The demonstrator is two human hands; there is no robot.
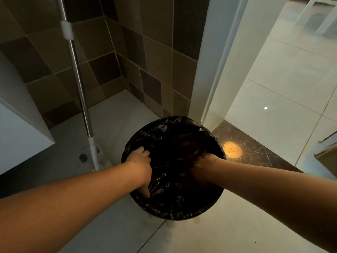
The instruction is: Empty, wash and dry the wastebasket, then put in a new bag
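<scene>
one wastebasket on the pale floor, standing just beside the white door frame and touching or nearly touching the dark stone threshold. one black bag lining it, crinkled, folded over the rim all the way round, so that only a thin strip of the basket wall shows below the plastic at the near side. two bare hands, both at the basket mouth. one mop handle, metal above and white below, leaning in from the upper left down to the floor left of the basket. one round orange spot of light on the threshold, right of the rim. one small bright dot on the glossy tiles past the doorway. brown and dark wall tiles behind, a white cabinet at the left edge.

left hand reaching in from the lower left, forearm straight, back of hand up, at the left rim; fingers curled round a fold of the bag, thumb pressed down into the plastic on the near side. right hand reaching in from the right, wrist over the right rim, dipped inside the bag, dim and blurred; fingers lost in the dark, cannot tell whether spread or closed.
</scene>
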